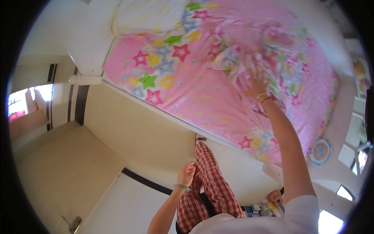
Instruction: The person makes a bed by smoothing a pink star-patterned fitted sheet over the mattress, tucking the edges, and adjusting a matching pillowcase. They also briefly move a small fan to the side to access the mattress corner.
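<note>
Head view. The right hand (pixel 258 84) reaches forward at full arm's length, fingers spread wide and laid flat on a bunched, crumpled pink quilt (pixel 249 58) printed with stars; thin bracelets ring the wrist. The quilt lies heaped across the middle and far side of the bed, resting on a pink star-patterned sheet (pixel 187 97) that covers the mattress. A pale pillow (pixel 146 15) sits at the head end of the bed, touching the sheet's upper edge. The left hand (pixel 187 174) hangs low beside the person's red checked trousers (pixel 210 183), fingers loosely curled and holding nothing; a green bangle (pixel 181 187) circles its wrist. A round blue-and-white fan (pixel 320 152) stands on the floor just beside the bed's foot corner. Pale cabinet surfaces (pixel 70 171) fill the lower left.
</note>
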### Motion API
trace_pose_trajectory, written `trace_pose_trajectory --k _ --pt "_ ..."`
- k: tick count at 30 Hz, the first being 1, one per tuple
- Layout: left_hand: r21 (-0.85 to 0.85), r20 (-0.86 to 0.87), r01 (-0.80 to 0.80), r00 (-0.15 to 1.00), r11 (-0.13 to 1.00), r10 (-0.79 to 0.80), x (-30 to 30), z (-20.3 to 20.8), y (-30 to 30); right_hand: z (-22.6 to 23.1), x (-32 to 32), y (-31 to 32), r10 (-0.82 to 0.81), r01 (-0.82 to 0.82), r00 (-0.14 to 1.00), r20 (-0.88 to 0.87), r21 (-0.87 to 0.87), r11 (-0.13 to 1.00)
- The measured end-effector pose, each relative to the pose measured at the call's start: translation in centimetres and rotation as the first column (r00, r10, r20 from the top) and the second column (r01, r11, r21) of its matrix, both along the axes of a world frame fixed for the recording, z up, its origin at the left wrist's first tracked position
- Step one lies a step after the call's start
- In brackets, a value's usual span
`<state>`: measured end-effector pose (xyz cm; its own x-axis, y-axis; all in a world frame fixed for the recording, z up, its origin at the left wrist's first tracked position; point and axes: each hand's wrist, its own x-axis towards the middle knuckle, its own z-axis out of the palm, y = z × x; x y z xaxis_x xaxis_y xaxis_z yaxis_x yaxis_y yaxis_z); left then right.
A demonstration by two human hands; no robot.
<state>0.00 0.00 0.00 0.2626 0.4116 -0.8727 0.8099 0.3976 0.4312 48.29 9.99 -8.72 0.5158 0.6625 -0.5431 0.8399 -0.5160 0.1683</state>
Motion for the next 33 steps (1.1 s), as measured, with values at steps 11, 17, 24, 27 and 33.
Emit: trace_pose_trajectory --k 11,17,24,27,33 --pt "0.012 -0.003 0.141 0.990 0.990 -0.141 4.1 -10.4 9.1 -9.5 9.2 -4.1 0.052 -0.049 0.999 -0.008 0.250 0.967" --pt "-0.003 0.340 -0.271 0.905 0.963 0.256 2.6 -16.4 16.4 -3.7 23.2 -29.6 -0.329 0.469 0.852 0.407 -0.315 0.825" --pt "0.111 0.167 -0.475 0.875 0.873 0.455 3.4 -15.0 42.8 0.6 21.7 -27.7 -0.223 0.453 0.780 0.585 -0.282 0.846" --pt "0.236 0.253 -0.417 0.898 0.878 0.359 7.6 -16.7 53.3 -3.2 17.8 -25.4 -0.213 0.137 0.912 0.351 0.228 0.964" --pt "0.614 0.080 -0.271 0.956 0.741 0.283 7.4 -14.9 75.1 -8.1 -9.3 1.0 -0.410 0.758 0.589 -0.696 0.299 0.580"
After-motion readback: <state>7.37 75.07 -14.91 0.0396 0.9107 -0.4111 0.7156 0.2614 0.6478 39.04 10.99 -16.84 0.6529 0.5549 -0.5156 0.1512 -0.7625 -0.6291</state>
